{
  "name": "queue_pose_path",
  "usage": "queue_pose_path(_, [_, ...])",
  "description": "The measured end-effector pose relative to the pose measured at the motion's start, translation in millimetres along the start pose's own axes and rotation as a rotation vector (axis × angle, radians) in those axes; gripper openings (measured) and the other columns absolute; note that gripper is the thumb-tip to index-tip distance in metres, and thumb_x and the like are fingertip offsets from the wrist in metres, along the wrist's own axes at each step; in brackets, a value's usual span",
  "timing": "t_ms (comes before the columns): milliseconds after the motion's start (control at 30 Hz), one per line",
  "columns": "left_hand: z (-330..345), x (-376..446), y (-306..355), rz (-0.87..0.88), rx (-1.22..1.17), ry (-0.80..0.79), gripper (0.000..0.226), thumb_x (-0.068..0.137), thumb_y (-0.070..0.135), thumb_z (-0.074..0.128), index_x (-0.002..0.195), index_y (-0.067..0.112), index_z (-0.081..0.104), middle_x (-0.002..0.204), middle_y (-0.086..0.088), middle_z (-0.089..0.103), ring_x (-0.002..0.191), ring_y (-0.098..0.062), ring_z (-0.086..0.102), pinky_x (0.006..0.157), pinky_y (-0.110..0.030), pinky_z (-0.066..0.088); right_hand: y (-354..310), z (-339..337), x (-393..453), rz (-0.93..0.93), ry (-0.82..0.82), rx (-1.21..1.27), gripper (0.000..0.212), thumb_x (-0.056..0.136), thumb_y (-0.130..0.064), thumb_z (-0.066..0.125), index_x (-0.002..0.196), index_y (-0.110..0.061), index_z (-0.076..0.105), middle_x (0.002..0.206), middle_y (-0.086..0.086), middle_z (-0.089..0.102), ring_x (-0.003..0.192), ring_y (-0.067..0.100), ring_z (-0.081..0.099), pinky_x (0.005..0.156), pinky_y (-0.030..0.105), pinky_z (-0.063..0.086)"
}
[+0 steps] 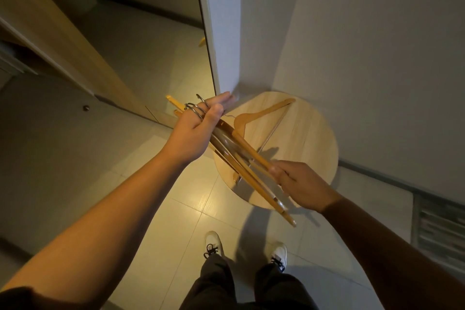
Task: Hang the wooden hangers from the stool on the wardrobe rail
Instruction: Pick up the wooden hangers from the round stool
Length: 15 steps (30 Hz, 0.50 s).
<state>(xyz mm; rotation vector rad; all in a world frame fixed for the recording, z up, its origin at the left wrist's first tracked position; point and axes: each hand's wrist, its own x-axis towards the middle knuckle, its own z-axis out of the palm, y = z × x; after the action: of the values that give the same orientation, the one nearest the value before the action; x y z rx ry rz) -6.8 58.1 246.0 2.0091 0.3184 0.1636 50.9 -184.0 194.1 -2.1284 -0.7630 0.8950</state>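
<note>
Your left hand [201,123] grasping a bundle of wooden hangers [241,161] by the metal hooks [197,108], long axis running diagonally toward lower right, your right hand [299,184] clenched round their far ends, one hanger [261,114] lying flat on the round stool [314,138], no readable writing.

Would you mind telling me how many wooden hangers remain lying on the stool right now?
1. A single hanger lies flat on the stool. The rest form a bundle held between the left hand and right hand; another could be hidden beneath it.
</note>
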Motion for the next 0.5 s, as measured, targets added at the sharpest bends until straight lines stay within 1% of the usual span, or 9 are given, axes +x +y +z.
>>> queue_pose_path(67, [1, 0, -1, -0.012, -0.021, 0.008, 0.035, 0.101, 0.033, 0.032, 0.125, 0.033, 0.056, 0.127, 0.011, 0.062, 0.114, 0.013, 0.052, 0.089, -0.006, 0.043, 2, -1, 4, 0.055, -0.054, 0.057, 0.034, 0.102, -0.034, 0.035, 0.074, -0.029, 0.053, 0.071, -0.005, 0.055, 0.067, 0.005, 0.053, 0.067, 0.023, 0.046])
queue_pose_path(133, [4, -4, -2, -0.029, -0.05, 0.018, 0.035, 0.1, 0.03, 0.034, 0.117, 0.022, 0.064, 0.111, 0.009, 0.069, 0.101, 0.009, 0.062, 0.077, -0.005, 0.048, 6, -1, 9, 0.126, -0.146, 0.138, 0.036, 0.101, -0.038, 0.035, 0.078, -0.022, 0.058, 0.074, 0.0, 0.058, 0.071, 0.009, 0.058, 0.069, 0.026, 0.049])
queue_pose_path(200, [8, -9, -6, -0.051, -0.045, 0.03, 0.036, 0.101, 0.024, 0.035, 0.108, 0.013, 0.068, 0.101, 0.01, 0.069, 0.089, 0.009, 0.065, 0.068, -0.003, 0.048, 17, 1, 21, 0.186, -0.242, 0.204, 0.04, 0.1, -0.043, 0.037, 0.084, -0.018, 0.063, 0.081, 0.003, 0.064, 0.079, 0.015, 0.062, 0.078, 0.031, 0.051])
queue_pose_path(233, [9, -12, -9, -0.065, -0.035, 0.035, 0.036, 0.101, 0.023, 0.035, 0.106, 0.011, 0.069, 0.098, 0.012, 0.068, 0.085, 0.009, 0.065, 0.066, -0.003, 0.047, 23, 4, 32, 0.221, -0.257, 0.229, 0.043, 0.099, -0.045, 0.037, 0.089, -0.015, 0.065, 0.087, 0.006, 0.066, 0.086, 0.017, 0.063, 0.084, 0.034, 0.05])
queue_pose_path(267, [8, -14, -14, -0.079, -0.029, 0.04, 0.037, 0.101, 0.022, 0.034, 0.104, 0.011, 0.069, 0.095, 0.013, 0.069, 0.083, 0.006, 0.066, 0.066, -0.005, 0.048, 31, 8, 46, 0.263, -0.231, 0.243, 0.046, 0.098, -0.046, 0.038, 0.096, -0.011, 0.066, 0.095, 0.009, 0.067, 0.092, 0.02, 0.062, 0.09, 0.036, 0.048])
queue_pose_path(333, [4, -20, -27, -0.104, -0.036, 0.037, 0.036, 0.101, 0.027, 0.035, 0.101, 0.018, 0.069, 0.094, 0.011, 0.071, 0.081, -0.006, 0.069, 0.067, -0.013, 0.052, 47, 22, 82, 0.339, -0.125, 0.218, 0.047, 0.097, -0.047, 0.042, 0.108, -0.007, 0.066, 0.104, 0.01, 0.065, 0.101, 0.023, 0.06, 0.091, 0.037, 0.045])
queue_pose_path(400, [-1, -27, -42, -0.121, -0.04, 0.025, 0.034, 0.097, 0.037, 0.036, 0.095, 0.034, 0.069, 0.094, 0.009, 0.073, 0.084, -0.015, 0.069, 0.071, -0.023, 0.056, 61, 40, 120, 0.357, -0.041, 0.09, 0.043, 0.098, -0.042, 0.044, 0.109, -0.006, 0.064, 0.105, 0.01, 0.064, 0.104, 0.025, 0.061, 0.085, 0.033, 0.045])
queue_pose_path(433, [-3, -31, -50, -0.131, -0.052, 0.021, 0.033, 0.094, 0.041, 0.036, 0.093, 0.041, 0.069, 0.093, 0.009, 0.073, 0.087, -0.016, 0.069, 0.073, -0.026, 0.056, 68, 51, 138, 0.377, -0.026, 0.018, 0.042, 0.099, -0.039, 0.044, 0.111, -0.004, 0.064, 0.106, 0.011, 0.065, 0.105, 0.026, 0.061, 0.085, 0.033, 0.045])
queue_pose_path(500, [-7, -38, -66, -0.153, -0.074, 0.029, 0.033, 0.092, 0.042, 0.036, 0.093, 0.041, 0.068, 0.094, 0.011, 0.073, 0.092, -0.014, 0.068, 0.077, -0.027, 0.056, 82, 74, 169, 0.43, -0.02, -0.113, 0.042, 0.098, -0.04, 0.042, 0.115, -0.006, 0.061, 0.111, 0.008, 0.066, 0.106, 0.024, 0.062, 0.091, 0.035, 0.047])
